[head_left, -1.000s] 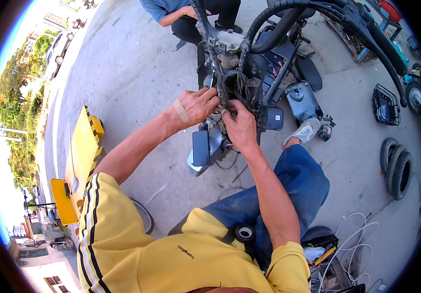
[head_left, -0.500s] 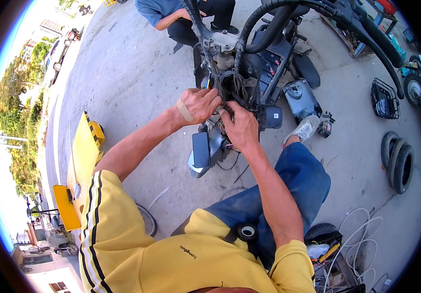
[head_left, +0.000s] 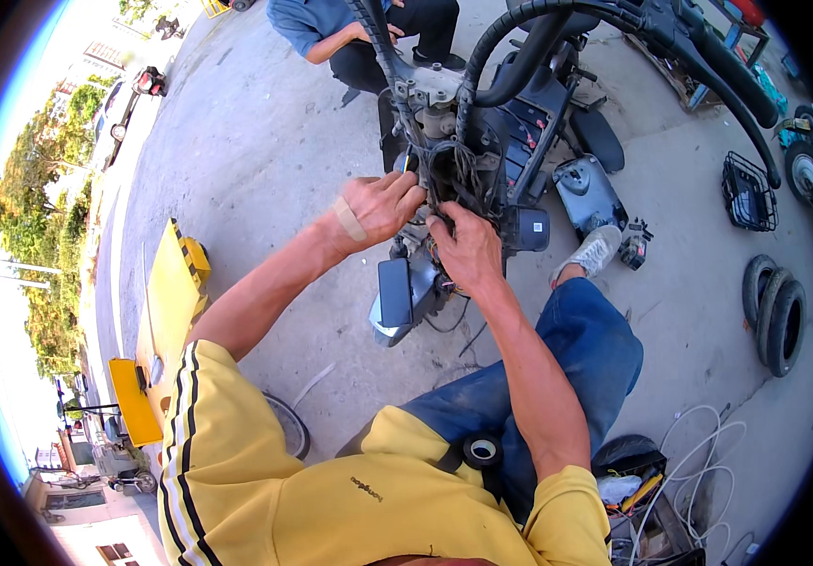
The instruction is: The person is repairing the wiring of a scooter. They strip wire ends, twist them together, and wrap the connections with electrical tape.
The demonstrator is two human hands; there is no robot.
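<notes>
Both my hands are at the stripped front column (head_left: 438, 121) of a two-wheeled scooter, among its dark cables (head_left: 455, 162). My left hand (head_left: 380, 208), with a tan plaster near the wrist, is closed in a pinch on wires; a thin yellow and blue length shows just above its fingers. My right hand (head_left: 469, 250) is closed beside it, thumb and forefinger pinching at the wires low in the bundle. The fingertips are partly hidden. Below them a dark phone-like slab (head_left: 395, 292) lies on the silver front fender (head_left: 385, 332).
Black handlebars (head_left: 604, 11) arch above my hands. A black box (head_left: 527, 229) sits right of the column. A grey body panel (head_left: 591, 193) lies on the ground near my shoe (head_left: 599, 251). Another person (head_left: 331, 33) crouches beyond. Tyres (head_left: 786, 325) and a basket (head_left: 749, 191) stand right.
The view has shifted slightly, so the scene sits a little lower and to the right. Both hands stay at the wires, with only small finger movement.
</notes>
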